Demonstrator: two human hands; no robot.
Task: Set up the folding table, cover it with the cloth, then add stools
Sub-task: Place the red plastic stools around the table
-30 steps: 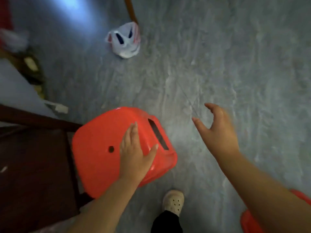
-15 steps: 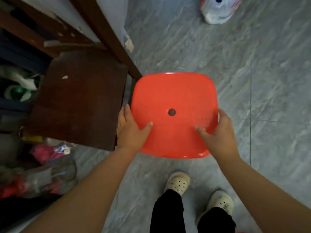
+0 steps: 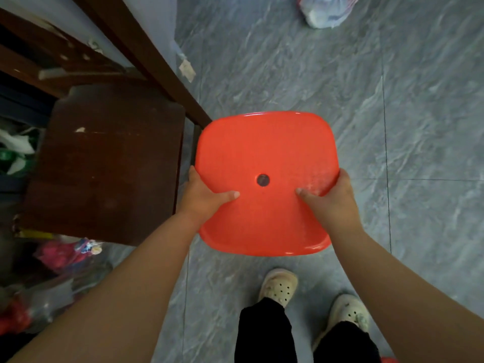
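A red plastic stool [image 3: 264, 153] with a small round hole in the middle of its seat is seen from straight above, over the grey floor. My left hand [image 3: 203, 196] grips the seat's left edge, thumb lying on top. On the right edge my right hand [image 3: 331, 200] holds it the same way. The stool's legs are hidden under the seat. No folding table or cloth is in view.
A dark wooden stool top [image 3: 104, 163] stands just left of the red stool, under a brown wooden frame [image 3: 146, 56]. Bags and clutter [image 3: 65, 258] lie at lower left. A white plastic bag [image 3: 324, 11] lies on the floor far ahead. My feet [image 3: 279, 286] are below the stool.
One second ago only my left hand was on the tilted stool. Now both hands grip it, the seat is level, and the view has swung toward the wooden furniture.
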